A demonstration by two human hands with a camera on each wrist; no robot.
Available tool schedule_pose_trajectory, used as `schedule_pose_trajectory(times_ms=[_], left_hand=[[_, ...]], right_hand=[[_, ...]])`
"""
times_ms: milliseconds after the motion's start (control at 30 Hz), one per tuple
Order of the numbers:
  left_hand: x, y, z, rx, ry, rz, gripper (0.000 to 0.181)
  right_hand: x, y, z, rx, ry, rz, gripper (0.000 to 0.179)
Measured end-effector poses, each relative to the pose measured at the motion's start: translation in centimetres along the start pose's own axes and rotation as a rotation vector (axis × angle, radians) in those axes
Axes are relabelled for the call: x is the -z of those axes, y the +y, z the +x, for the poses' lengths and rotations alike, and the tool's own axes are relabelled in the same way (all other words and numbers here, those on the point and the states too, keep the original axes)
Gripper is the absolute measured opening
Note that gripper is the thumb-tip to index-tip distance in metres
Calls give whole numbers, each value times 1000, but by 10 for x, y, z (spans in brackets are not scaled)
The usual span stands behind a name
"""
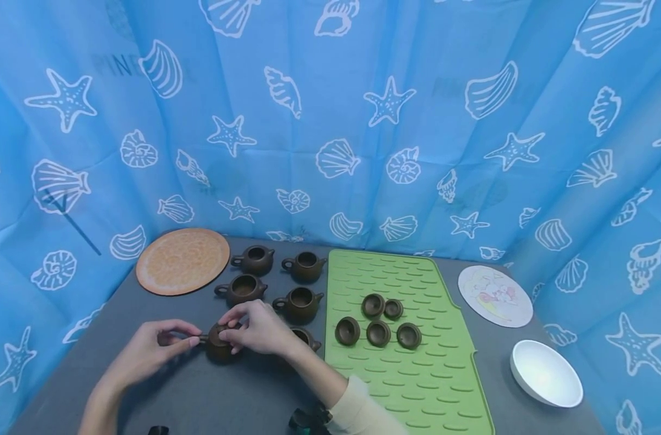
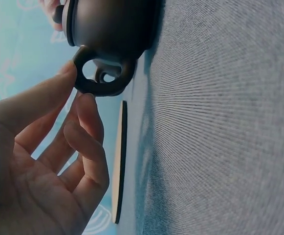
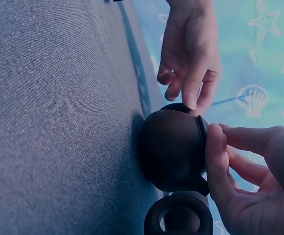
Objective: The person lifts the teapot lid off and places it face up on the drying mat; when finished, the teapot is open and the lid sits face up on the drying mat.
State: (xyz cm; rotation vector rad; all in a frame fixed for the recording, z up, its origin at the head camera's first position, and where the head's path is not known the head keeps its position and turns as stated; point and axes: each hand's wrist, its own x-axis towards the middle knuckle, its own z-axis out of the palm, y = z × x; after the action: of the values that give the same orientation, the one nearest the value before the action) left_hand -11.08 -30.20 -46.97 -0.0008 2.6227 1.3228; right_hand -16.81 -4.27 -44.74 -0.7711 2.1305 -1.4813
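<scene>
A small dark brown teapot (image 1: 219, 352) stands on the grey table, its ring-shaped handle (image 2: 102, 90) to the left. My left hand (image 1: 142, 353) pinches that handle between thumb and finger. From the other side my right hand (image 1: 261, 329) holds the lid knob on top with thumb and fingertips; the lid (image 2: 70, 23) sits on the pot's mouth. Behind stand several matching teapots without lids, among them a near one (image 1: 243, 290) and one further right (image 1: 299, 304). Another teapot (image 1: 306, 336) is partly hidden under my right forearm.
Several loose brown lids (image 1: 378, 333) lie on a green ribbed mat (image 1: 406, 386) to the right. Beyond it are a round printed board (image 1: 495, 296) and a white bowl (image 1: 546, 373). A round orange-patterned board (image 1: 182, 261) lies at the back left, before a blue curtain (image 1: 330, 121).
</scene>
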Motion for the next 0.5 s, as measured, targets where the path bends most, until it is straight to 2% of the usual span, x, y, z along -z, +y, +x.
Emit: schedule_pose_trajectory(times_ms=[267,500], left_hand=[[-1,-2,1,21,-2,-5,34],[-2,-3,1,22,5,-7,33]], right_hand=[[-3,-5,-1,2,12,-67,14],[6,-5,-13,38,29,-10,14]])
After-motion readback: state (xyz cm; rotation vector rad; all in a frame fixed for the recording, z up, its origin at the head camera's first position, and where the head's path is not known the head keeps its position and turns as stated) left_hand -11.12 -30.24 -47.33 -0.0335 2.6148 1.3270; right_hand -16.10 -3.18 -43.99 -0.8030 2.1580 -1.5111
